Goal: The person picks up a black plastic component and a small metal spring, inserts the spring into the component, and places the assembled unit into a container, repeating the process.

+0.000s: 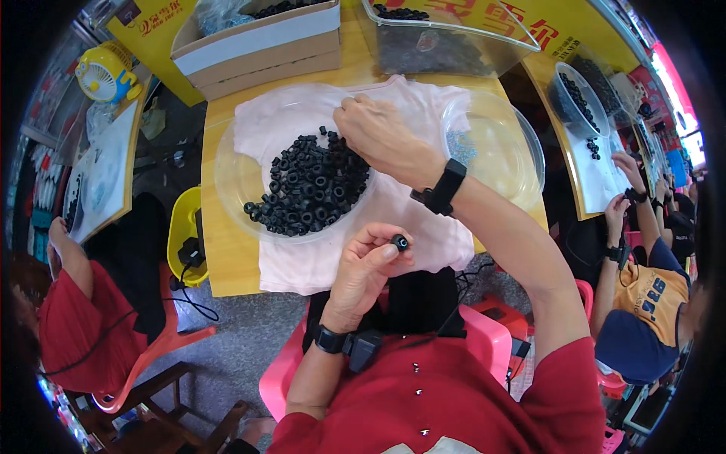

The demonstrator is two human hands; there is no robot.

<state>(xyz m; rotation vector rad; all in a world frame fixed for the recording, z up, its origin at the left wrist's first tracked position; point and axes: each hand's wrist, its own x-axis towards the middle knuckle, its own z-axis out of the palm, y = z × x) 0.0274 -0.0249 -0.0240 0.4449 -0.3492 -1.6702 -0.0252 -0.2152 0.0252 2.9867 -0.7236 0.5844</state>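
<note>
Between the thumb and fingers of my left hand [367, 268] is a small black cylindrical plastic part [400, 242], its round end showing a pale ring. This hand is closed and sits just beyond the table's near edge. My right hand [378, 136] reaches over the far right rim of a clear round tray [236, 204], fingers curled together. Whatever its fingertips hold, if anything, is hidden. A heap of black hollow plastic parts [314, 185] fills the tray's middle, just left of and below the right hand.
A second clear round tray [529, 163] with small bluish, clear pieces [460, 145] stands at right. Both trays rest on a pink cloth [283, 276]. A cardboard box [265, 57] and a clear bin [454, 49] line the back. Other people work at tables on both sides.
</note>
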